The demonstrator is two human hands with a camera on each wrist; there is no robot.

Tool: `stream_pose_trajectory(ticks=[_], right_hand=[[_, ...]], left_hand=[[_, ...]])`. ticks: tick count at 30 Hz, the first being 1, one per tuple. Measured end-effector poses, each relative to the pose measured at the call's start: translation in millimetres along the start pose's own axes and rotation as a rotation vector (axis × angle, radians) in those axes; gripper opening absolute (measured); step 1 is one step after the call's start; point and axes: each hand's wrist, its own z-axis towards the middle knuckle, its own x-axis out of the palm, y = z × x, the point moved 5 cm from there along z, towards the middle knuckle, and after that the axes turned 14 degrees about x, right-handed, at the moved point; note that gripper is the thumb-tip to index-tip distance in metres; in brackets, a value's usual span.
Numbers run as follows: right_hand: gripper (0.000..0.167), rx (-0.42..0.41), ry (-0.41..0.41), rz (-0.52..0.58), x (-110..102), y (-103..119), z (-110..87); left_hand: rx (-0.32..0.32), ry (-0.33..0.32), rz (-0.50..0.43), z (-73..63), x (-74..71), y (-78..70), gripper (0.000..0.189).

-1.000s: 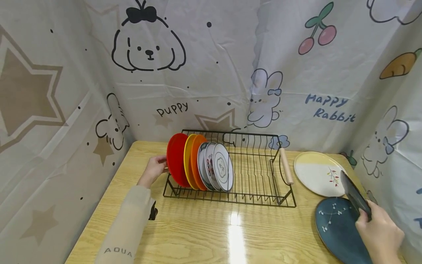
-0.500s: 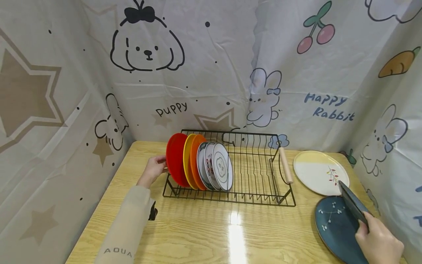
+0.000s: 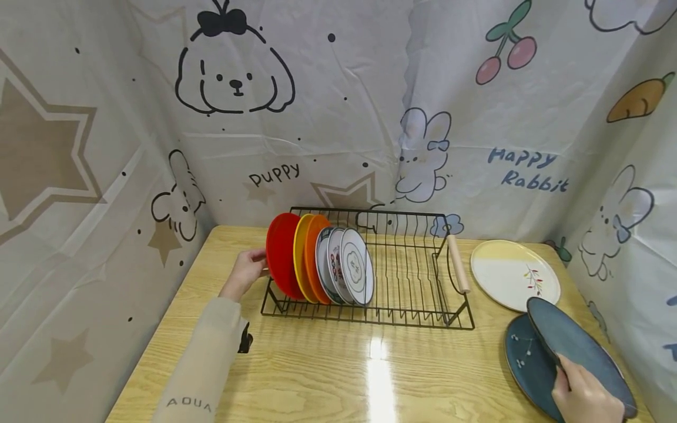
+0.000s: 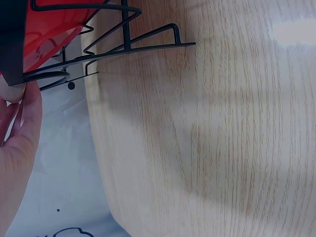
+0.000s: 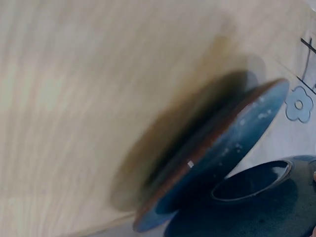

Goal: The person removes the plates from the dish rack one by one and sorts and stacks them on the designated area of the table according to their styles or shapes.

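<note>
My left hand (image 3: 245, 273) grips the left end of a black wire dish rack (image 3: 407, 320), beside a red plate (image 3: 282, 258); the plate hides some of its fingers. In the left wrist view the fingers (image 4: 30, 111) curl at the rack's end frame. My right hand (image 3: 586, 392) pinches the rim of a dark blue plate (image 3: 579, 343), held tilted with its underside and foot ring (image 5: 252, 180) showing in the right wrist view. Below it a second dark blue plate (image 3: 520, 352), with white blossoms, lies on the table, partly covered.
Upright in the rack's left half stand a yellow plate (image 3: 300, 258), an orange plate (image 3: 317, 258) and several white patterned plates (image 3: 355, 267). A cream and yellow plate (image 3: 513, 276) lies right of the rack's wooden handle (image 3: 458, 264). Printed curtains (image 3: 338, 88) enclose the wooden table (image 3: 307, 364).
My right hand has turned the held dark blue plate from nearly edge-on to showing its broad face, moving slightly left and down. My left hand stays at the rack.
</note>
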Motion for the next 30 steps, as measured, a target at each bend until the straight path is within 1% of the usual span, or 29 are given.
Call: stream_pose_trajectory(ticks=[2, 4, 5, 9, 12, 14, 16, 19, 20, 23, 25, 27, 29, 30], right_hand=[[0.045, -0.014, -0.017, 0.019, 2.9, 0.4, -4.4], [0.052, -0.018, -0.030, 0.025, 5.2, 1.3, -8.4], [0.052, -0.019, -0.030, 0.022, 6.4, 1.8, -10.3], [0.038, -0.019, -0.024, 0.031, 10.3, 4.4, -17.9], [0.034, -0.018, -0.015, 0.048, 13.5, 5.9, -23.0], [0.038, -0.021, -0.006, 0.057, 16.6, 5.9, -26.5], [0.047, -0.033, 0.001, 0.074, 20.2, 5.2, -30.0], [0.057, -0.071, -0.004, 0.116, 25.7, 3.4, -35.7], [0.057, -0.087, -0.006, 0.137, 27.2, 2.9, -37.4], [0.057, -0.106, -0.024, 0.150, 29.9, 1.5, -41.7], [0.056, -0.098, -0.024, 0.138, 31.1, 0.6, -43.9], [0.059, -0.089, -0.002, 0.128, 32.6, -0.4, -45.7], [0.060, -0.104, 0.032, 0.152, 34.0, -0.7, -47.6], [0.061, -0.101, 0.048, 0.145, 34.6, -1.0, -48.5]], left_hand=[[-0.001, -0.002, -0.007, -0.2, 0.4, 0.1, 0.036], [0.000, -0.002, -0.010, -0.5, 0.6, 0.0, 0.036], [0.003, 0.000, -0.007, -0.6, 0.7, -0.1, 0.037], [0.002, -0.005, -0.004, -1.0, 0.0, 0.3, 0.036], [0.002, -0.004, 0.004, -0.8, -0.7, 0.7, 0.036], [0.000, -0.004, 0.003, -0.7, -1.0, 1.0, 0.036], [-0.002, -0.003, 0.003, -0.8, -0.9, 1.0, 0.037], [-0.003, -0.011, -0.005, -0.9, -0.6, 0.7, 0.036], [-0.002, -0.011, -0.004, -0.8, -0.6, 0.7, 0.036], [-0.002, -0.017, -0.006, -0.7, -0.6, 0.6, 0.036], [-0.002, -0.016, -0.007, -0.8, -0.4, 0.6, 0.036], [-0.009, -0.017, -0.007, -1.0, -0.3, 0.3, 0.037], [-0.011, -0.011, -0.005, -1.3, -0.2, -0.1, 0.037], [-0.012, -0.008, -0.003, -1.5, -0.1, -0.3, 0.037]])
